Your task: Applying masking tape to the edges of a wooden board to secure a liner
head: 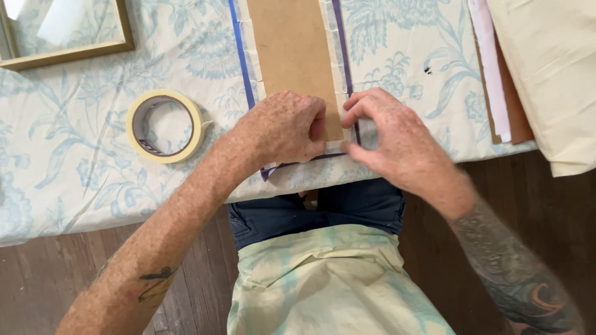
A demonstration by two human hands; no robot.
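Brown backing board [292, 56] under both our hands
Our left hand [282, 127] and right hand [391, 133] press curled fingers together on its taped near edge on the table [74, 161]

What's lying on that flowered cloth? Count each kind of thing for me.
Brown backing board, with both hands, left hand and right hand, pressing its near end: 1
Roll of cream tape: 1
Gold picture frame: 1
Stack of paper and card sheets at the right: 1
Total: 4
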